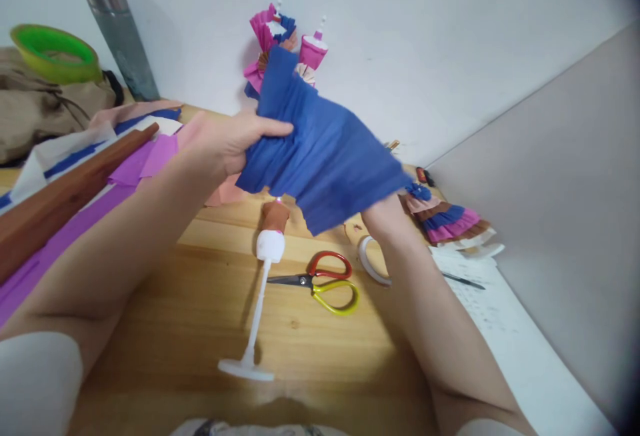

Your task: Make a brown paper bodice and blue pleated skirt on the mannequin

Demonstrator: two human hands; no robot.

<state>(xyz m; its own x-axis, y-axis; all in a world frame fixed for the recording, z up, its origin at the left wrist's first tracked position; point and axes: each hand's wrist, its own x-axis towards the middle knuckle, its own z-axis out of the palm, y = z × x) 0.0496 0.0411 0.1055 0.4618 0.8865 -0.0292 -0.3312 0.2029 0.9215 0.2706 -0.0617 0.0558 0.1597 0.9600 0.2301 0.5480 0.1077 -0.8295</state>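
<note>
1. Above the middle of the tabletop [165, 356], the left grip [239, 139] pinches a wide, pleated strip of royal-blue crepe paper [333, 149], thumb laid across its front.
2. Behind the strip's lower right part is the right grip [383, 213]; its fingers are hidden, so I cannot tell how far they are closed.
3. Below the strip lies a white plastic stand [259, 303], its round base toward the person and a brown-wrapped cylinder [275, 218] at its far end.
4. Just right of the stand are scissors [304, 281] with one red and one yellow handle loop; near the right forearm sits a white ring-shaped roll [369, 267].
5. Farther right, a tiered, ruffled paper figure in blue, pink and brown [453, 223] lies by a white sheet with dark marks [505, 319], a slim black pen [465, 281] on it.
6. On the left are a long brown roll [75, 196] and purple paper [135, 164]; beyond them, a beige cloth bag [35, 106], a green bowl [57, 66] and a tall grey bottle [120, 43].
7. Against the wall, a bright pink cup-shaped piece [313, 54] shows above the strip.
</note>
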